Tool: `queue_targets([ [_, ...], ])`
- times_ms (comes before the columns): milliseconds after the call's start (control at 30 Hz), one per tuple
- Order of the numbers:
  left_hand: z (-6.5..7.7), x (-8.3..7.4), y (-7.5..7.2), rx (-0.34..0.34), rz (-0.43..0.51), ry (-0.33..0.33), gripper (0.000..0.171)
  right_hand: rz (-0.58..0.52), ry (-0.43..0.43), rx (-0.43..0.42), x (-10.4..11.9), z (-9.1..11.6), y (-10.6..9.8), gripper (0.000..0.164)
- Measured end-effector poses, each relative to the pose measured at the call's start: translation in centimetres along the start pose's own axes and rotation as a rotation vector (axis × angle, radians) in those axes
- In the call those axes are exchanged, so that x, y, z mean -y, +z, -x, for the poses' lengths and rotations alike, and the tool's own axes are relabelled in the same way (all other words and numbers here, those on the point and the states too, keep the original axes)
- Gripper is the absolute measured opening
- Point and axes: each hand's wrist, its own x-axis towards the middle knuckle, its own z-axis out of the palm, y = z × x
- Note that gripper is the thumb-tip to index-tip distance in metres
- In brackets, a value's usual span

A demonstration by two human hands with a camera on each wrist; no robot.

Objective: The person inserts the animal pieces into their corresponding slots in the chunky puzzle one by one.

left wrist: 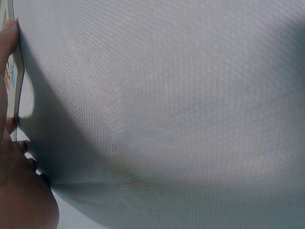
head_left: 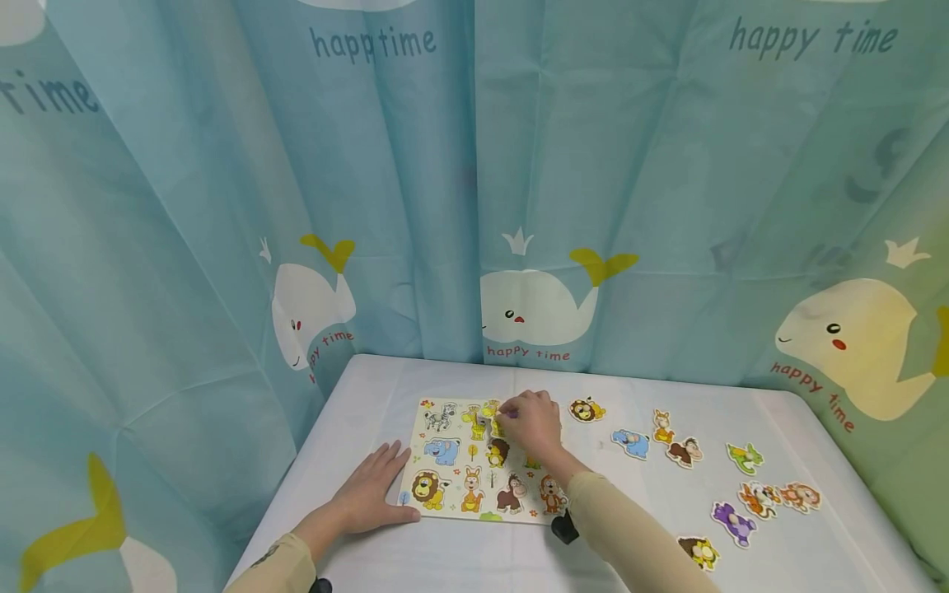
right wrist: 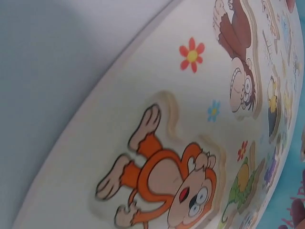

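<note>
A pale puzzle board [head_left: 445, 514] with printed animals and shallow recesses lies flat on the white table. My left hand [head_left: 372, 487] rests at its left edge, fingers extended and thumb near the lower-left corner; the left wrist view shows fingers [left wrist: 6, 40] along that edge. Over the top row, my right hand [head_left: 532, 422] pinches a yellow puzzle piece [head_left: 491, 408], which looks like a giraffe and is partly hidden by the fingers. This piece is close beside the printed giraffe [head_left: 474, 424]. A printed monkey [right wrist: 167, 183] fills the front of the right wrist view.
Loose animal pieces lie right of the board: a lion [head_left: 587, 409], an elephant [head_left: 630, 443], a kangaroo [head_left: 663, 427], a gorilla [head_left: 684, 451], a crocodile [head_left: 745, 458], a purple hippo [head_left: 733, 523], a hedgehog [head_left: 698, 552] and others. A blue curtain [head_left: 415, 206] hangs behind the table.
</note>
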Motion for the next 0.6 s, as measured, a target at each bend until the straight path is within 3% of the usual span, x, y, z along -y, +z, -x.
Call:
queue_targets([
  [600,-0.1,0.2,0.1,0.014,0.004,-0.008,0.113,0.018,0.039,0.038,0.7,-0.8,1.8,0.009],
])
